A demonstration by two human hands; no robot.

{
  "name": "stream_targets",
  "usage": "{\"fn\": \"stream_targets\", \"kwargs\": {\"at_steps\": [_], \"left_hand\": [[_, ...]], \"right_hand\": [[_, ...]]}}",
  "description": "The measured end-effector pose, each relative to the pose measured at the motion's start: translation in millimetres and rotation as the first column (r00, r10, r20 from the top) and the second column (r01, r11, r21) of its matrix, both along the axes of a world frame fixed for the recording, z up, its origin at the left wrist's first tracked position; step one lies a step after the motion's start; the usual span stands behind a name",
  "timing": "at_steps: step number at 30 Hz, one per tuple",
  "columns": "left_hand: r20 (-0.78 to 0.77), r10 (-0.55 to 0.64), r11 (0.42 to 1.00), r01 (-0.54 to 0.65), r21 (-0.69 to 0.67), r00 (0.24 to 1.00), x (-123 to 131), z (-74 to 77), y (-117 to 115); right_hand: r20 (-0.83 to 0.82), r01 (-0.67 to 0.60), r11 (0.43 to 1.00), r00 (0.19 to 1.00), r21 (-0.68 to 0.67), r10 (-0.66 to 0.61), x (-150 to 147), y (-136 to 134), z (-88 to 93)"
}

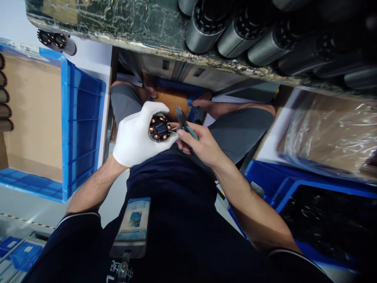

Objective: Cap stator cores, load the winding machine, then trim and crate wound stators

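A workbench (118, 23) with worn dark-green surface is running across the top of the view. Below it, the person is sitting in a navy shirt (182, 228) and grey shorts (241, 131). On the left side, a blue crate (84, 129) is standing with cardboard inside; on the right side, a blue bin (287, 196) is containing dark parts, and cardboard under clear plastic wrap (330, 133) is lying just above it. Several metal cylinders (203, 37) are standing in a row along the workbench edge.

The left hand (134, 135), in a white glove, is curving its fingers and thumb around a wound core (159, 127), clamping it from its sides. The core is being held above the lap, between the two hands, and its open end with copper coils is facing up to the camera. The bare right hand (203, 143) is gripping small cutters (185, 124) with teal handles, their dark tips pointing away from the body. Its thumb and forefinger are coming together just beside the core's rim; whether they are pinching a wire, I cannot tell.
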State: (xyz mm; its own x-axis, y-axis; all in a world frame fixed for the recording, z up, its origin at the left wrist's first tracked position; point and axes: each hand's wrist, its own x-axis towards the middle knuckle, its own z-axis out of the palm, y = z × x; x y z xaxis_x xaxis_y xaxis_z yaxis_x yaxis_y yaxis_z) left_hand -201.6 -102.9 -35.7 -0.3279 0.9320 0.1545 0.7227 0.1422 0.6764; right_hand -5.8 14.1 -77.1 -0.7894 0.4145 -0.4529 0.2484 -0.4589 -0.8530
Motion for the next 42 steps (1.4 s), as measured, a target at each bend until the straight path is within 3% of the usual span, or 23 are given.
{"fn": "stream_targets", "kwargs": {"at_steps": [2, 5, 7, 10, 12, 13, 14, 15, 16, 18, 19, 20, 22, 24, 28, 31, 36, 42], "left_hand": [[0.041, -0.146, 0.987, 0.143, 0.071, 0.988, 0.3, -5.3, 4.7], [0.036, -0.325, 0.943, 0.322, 0.08, 0.945, -0.4, 4.6, 9.8], [0.007, -0.361, 0.932, 0.361, -0.031, 0.933, -5.1, 24.4, 6.8], [-0.03, -0.176, 0.984, 0.175, -0.04, 0.984, -17.8, 53.3, -8.4], [0.092, -0.011, 0.999, 0.015, -0.046, 0.996, -23.7, 55.9, -17.5], [0.24, 0.021, 0.994, 0.005, -0.109, 0.971, -23.9, 50.8, -19.0], [0.436, 0.018, 0.981, 0.067, -0.18, 0.9, -22.0, 42.7, -17.8], [0.641, 0.006, 0.959, 0.176, -0.221, 0.768, -18.1, 33.0, -14.1], [0.806, -0.001, 0.93, 0.296, -0.216, 0.592, -12.7, 23.3, -8.5], [0.962, 0.004, 0.875, 0.464, -0.136, 0.275, 0.2, 9.6, 5.3], [0.98, 0.009, 0.864, 0.491, -0.106, 0.197, 6.3, 7.1, 11.8], [0.985, 0.011, 0.865, 0.493, -0.095, 0.172, 11.3, 7.4, 17.1], [0.975, 0.002, 0.892, 0.44, -0.101, 0.22, 17.2, 13.6, 23.7], [0.947, -0.007, 0.92, 0.373, -0.12, 0.321, 17.9, 21.4, 25.3], [0.884, -0.053, 0.927, 0.351, -0.128, 0.464, 15.0, 25.3, 22.1], [0.81, -0.099, 0.918, 0.367, -0.15, 0.578, 16.5, 22.0, 20.1], [0.77, -0.111, 0.895, 0.4, -0.197, 0.628, 21.3, 19.8, 21.0], [0.74, -0.023, 0.907, 0.326, -0.267, 0.672, 25.1, 15.2, 26.3]], "right_hand": [[-0.074, -0.046, 0.961, 0.997, -0.273, 0.026, -7.0, 1.4, -3.5], [-0.118, -0.102, 0.915, 0.991, -0.389, 0.06, -11.2, 1.3, -0.3], [-0.094, -0.047, 0.939, 0.995, -0.341, 0.016, -8.0, 3.5, 0.6], [-0.039, 0.122, 0.989, 0.991, -0.089, -0.126, 3.9, 9.1, -2.4], [-0.052, 0.188, 0.976, 0.982, 0.111, -0.183, 12.0, 10.7, -2.9], [-0.078, 0.202, 0.963, 0.979, 0.179, -0.19, 14.7, 10.0, -1.6], [-0.111, 0.206, 0.954, 0.976, 0.219, -0.185, 16.3, 8.5, 1.0], [-0.145, 0.201, 0.95, 0.975, 0.239, -0.17, 16.8, 6.4, 4.8], [-0.178, 0.188, 0.95, 0.973, 0.249, -0.146, 16.6, 4.2, 9.8], [-0.223, 0.127, 0.948, 0.973, 0.291, -0.062, 15.6, 2.1, 22.4], [-0.234, 0.095, 0.934, 0.972, 0.345, -0.012, 15.9, 3.1, 29.5], [-0.232, 0.061, 0.904, 0.972, 0.423, 0.043, 17.3, 5.8, 36.8], [-0.181, -0.009, 0.79, 0.972, 0.613, 0.151, 23.9, 15.4, 51.3], [-0.077, -0.099, 0.649, 0.968, 0.755, 0.238, 34.9, 27.1, 64.0], [0.13, -0.299, 0.452, 0.921, 0.84, 0.367, 56.9, 42.1, 79.0], [0.203, -0.352, 0.341, 0.892, 0.872, 0.403, 64.2, 44.3, 81.5], [0.224, -0.354, 0.257, 0.877, 0.899, 0.424, 67.6, 46.1, 80.9], [0.252, -0.39, 0.311, 0.881, 0.867, 0.401, 69.3, 49.1, 76.5]]}}
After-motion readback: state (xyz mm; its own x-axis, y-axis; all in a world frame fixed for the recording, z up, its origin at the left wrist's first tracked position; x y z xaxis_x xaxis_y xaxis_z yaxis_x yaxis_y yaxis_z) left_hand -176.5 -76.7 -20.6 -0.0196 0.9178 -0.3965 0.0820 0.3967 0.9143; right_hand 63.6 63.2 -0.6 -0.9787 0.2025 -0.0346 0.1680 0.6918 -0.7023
